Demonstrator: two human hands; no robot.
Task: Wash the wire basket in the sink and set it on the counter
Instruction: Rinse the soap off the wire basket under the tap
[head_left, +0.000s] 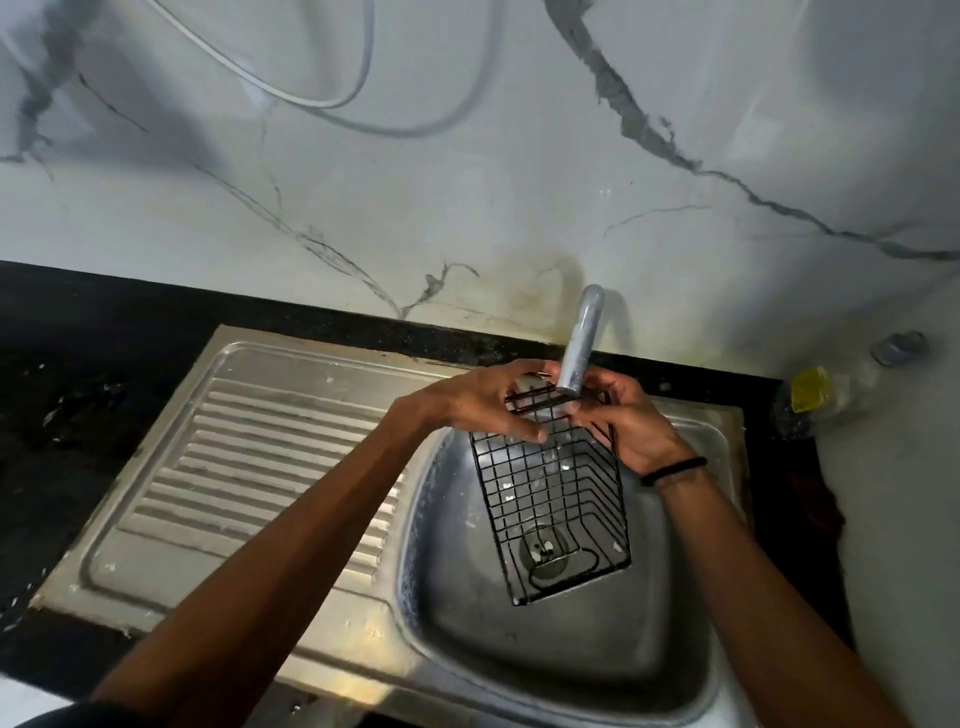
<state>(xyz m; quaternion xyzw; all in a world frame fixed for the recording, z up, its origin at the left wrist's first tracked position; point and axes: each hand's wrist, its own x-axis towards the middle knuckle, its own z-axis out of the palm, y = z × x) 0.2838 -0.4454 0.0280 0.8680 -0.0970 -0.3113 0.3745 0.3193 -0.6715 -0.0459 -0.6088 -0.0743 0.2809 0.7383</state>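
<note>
In the middle of the frame the person holds a black wire basket (550, 499) over the bowl of the steel sink (545, 670), with its upper end just under the mouth of the tap (579, 343) and its lower end hanging above the drain (543, 552). The left hand (480, 402) grips the upper left part of the basket, the fingers curled over the top wires and the thumb low on the grid. The right hand (631, 423) holds the upper right side, its fingers closed round the rim wire, so both grips are narrow and holding the basket. It cannot be told clearly if water runs from the tap, though some bright spots lie on the grid. The basket looks light and stiff, made of thin coated wire with open squares, so it should keep its shape when it is turned. When wet, such wire is probably slippery, and thin wires give little surface to the fingers; the safer place to take hold seems to be the thicker rim at the two long sides, as now. The ribbed draining board (249, 467) lies at the left of the bowl, and the dark bench (78, 353) goes on further left. At the right edge a clear bottle (836, 384) with a yellow label stands in the corner.
</note>
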